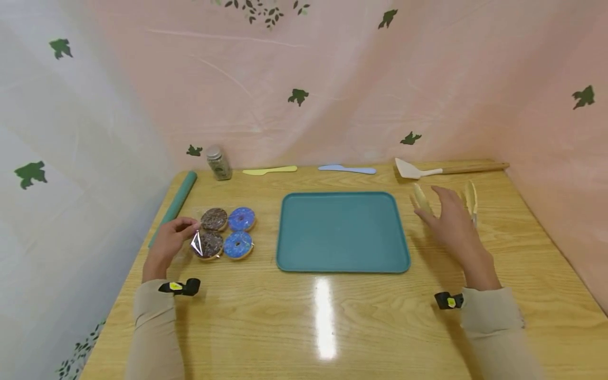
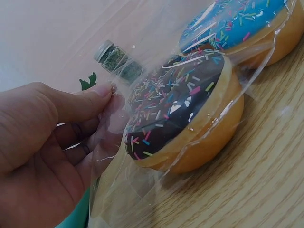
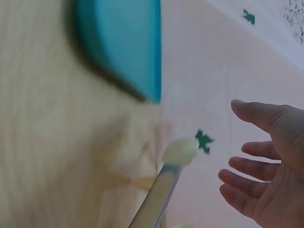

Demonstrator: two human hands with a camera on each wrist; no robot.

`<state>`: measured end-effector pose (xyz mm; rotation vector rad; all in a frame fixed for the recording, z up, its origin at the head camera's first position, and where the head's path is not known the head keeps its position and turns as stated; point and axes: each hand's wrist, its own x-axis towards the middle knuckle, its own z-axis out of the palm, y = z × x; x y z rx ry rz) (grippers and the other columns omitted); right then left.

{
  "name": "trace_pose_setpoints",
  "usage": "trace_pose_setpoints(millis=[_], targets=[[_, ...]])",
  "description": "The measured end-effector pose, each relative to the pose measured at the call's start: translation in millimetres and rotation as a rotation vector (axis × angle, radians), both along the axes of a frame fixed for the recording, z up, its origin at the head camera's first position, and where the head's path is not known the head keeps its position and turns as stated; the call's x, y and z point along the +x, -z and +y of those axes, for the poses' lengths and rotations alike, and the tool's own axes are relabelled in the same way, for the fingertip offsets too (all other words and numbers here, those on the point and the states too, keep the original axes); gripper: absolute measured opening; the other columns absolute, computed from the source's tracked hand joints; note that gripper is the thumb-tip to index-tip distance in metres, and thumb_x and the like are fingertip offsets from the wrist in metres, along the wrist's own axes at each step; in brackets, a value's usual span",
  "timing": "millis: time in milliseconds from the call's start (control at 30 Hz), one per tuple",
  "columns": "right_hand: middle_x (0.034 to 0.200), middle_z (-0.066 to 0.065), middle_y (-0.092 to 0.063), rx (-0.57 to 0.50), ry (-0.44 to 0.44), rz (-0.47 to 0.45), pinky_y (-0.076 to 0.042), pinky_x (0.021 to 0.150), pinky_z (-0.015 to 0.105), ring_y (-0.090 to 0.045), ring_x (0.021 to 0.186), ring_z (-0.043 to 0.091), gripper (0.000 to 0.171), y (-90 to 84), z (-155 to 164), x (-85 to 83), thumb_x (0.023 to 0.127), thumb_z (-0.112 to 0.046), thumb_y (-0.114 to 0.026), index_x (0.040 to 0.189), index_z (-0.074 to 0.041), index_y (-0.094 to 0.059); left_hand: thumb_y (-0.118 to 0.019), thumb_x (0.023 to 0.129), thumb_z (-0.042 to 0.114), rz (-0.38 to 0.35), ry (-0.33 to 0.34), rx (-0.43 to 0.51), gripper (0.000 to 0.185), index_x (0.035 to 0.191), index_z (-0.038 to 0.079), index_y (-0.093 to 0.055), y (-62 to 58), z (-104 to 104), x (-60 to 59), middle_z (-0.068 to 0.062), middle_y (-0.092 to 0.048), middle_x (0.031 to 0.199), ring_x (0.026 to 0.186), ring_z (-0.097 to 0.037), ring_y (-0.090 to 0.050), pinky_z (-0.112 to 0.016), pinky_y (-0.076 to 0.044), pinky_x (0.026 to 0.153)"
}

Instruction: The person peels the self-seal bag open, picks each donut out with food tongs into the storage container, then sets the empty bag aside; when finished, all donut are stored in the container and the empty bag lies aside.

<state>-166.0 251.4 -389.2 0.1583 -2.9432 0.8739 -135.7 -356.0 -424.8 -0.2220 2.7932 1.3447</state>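
My left hand (image 1: 167, 241) pinches the edge of a clear plastic bag (image 2: 116, 183) between thumb and fingers. Inside the bag lie chocolate-topped donuts (image 2: 180, 107) with coloured sprinkles and blue-topped donuts (image 1: 238, 245), flat on the table in two rows. Over on the right, my right hand (image 1: 453, 227) is held above a pair of tongs (image 1: 470, 196) with cream tips, its fingers spread and nothing between them. One metal arm of the tongs (image 3: 159, 194) shows below the hand in the right wrist view; in the head view the hand covers the tongs' middle.
A teal tray (image 1: 343, 268) lies mid-table. Along the back are a spice jar (image 1: 219, 163), a yellow knife (image 1: 269, 170), a blue knife (image 1: 347, 169) and a white spatula (image 1: 451, 169) with a wooden handle. A green roll (image 1: 182, 194) lies by the left edge.
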Motion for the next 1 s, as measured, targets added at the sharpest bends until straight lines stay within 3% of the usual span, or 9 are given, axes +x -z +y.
trace_pose_setpoints(millis=[267, 400, 500, 700, 833, 1000], targets=[[0.142, 0.042, -0.02, 0.006, 0.147, -0.022, -0.03, 0.094, 0.071, -0.025, 0.125, 0.06, 0.093, 19.1, 39.9, 19.9, 0.091, -0.047, -0.06, 0.147, 0.011, -0.015, -0.051, 0.1, 0.029, -0.003, 0.0, 0.015, 0.039, 0.118, -0.006, -0.057, 0.7, -0.7, 1.1, -0.009, -0.059, 0.104, 0.085, 0.003, -0.053, -0.015, -0.049, 0.074], [0.116, 0.044, -0.035, 0.062, 0.189, -0.06, -0.038, 0.071, 0.059, -0.039, 0.097, 0.053, 0.087, 26.5, 50.6, 28.5, 0.087, -0.051, -0.063, 0.125, 0.02, -0.03, -0.049, 0.1, 0.032, -0.015, 0.0, 0.007, 0.041, 0.119, -0.004, -0.056, -0.1, -0.4, 0.9, -0.01, -0.058, 0.107, 0.087, 0.001, -0.053, -0.018, -0.049, 0.076], [0.1, 0.04, -0.039, 0.101, 0.192, -0.116, -0.037, 0.06, 0.049, -0.041, 0.082, 0.047, 0.085, 30.3, 56.5, 33.4, 0.086, -0.055, -0.062, 0.111, 0.021, -0.034, -0.049, 0.1, 0.032, -0.014, 0.001, 0.004, 0.042, 0.12, -0.004, -0.056, 0.0, -0.9, 0.5, -0.011, -0.058, 0.108, 0.087, 0.0, -0.052, -0.02, -0.05, 0.078], [0.087, 0.031, -0.045, 0.101, 0.183, -0.225, -0.039, 0.048, 0.035, -0.047, 0.066, 0.033, 0.085, 34.9, 59.7, 37.0, 0.085, -0.062, -0.059, 0.103, 0.02, -0.041, -0.05, 0.1, 0.032, -0.005, -0.001, 0.002, 0.041, 0.119, -0.004, -0.057, -0.2, -1.2, 0.3, -0.01, -0.059, 0.106, 0.085, 0.001, -0.052, -0.02, -0.05, 0.077], [0.089, 0.033, -0.047, 0.079, 0.165, -0.272, -0.04, 0.046, 0.033, -0.049, 0.064, 0.03, 0.093, 38.5, 58.6, 36.8, 0.084, -0.064, -0.058, 0.108, 0.024, -0.041, -0.05, 0.1, 0.031, 0.001, 0.001, 0.002, 0.041, 0.119, -0.004, -0.058, -0.3, -1.5, 0.3, -0.015, -0.059, 0.109, 0.085, 0.002, -0.052, -0.019, -0.05, 0.076], [0.083, 0.025, -0.05, 0.026, 0.182, -0.266, -0.042, 0.046, 0.035, -0.051, 0.062, 0.029, 0.083, 42.7, 58.0, 37.3, 0.086, -0.061, -0.059, 0.105, 0.019, -0.045, -0.05, 0.1, 0.031, -0.001, 0.012, -0.008, 0.041, 0.12, -0.005, -0.057, -1.2, -0.7, 0.1, -0.02, -0.058, 0.114, 0.087, 0.001, -0.052, -0.019, -0.049, 0.076]])
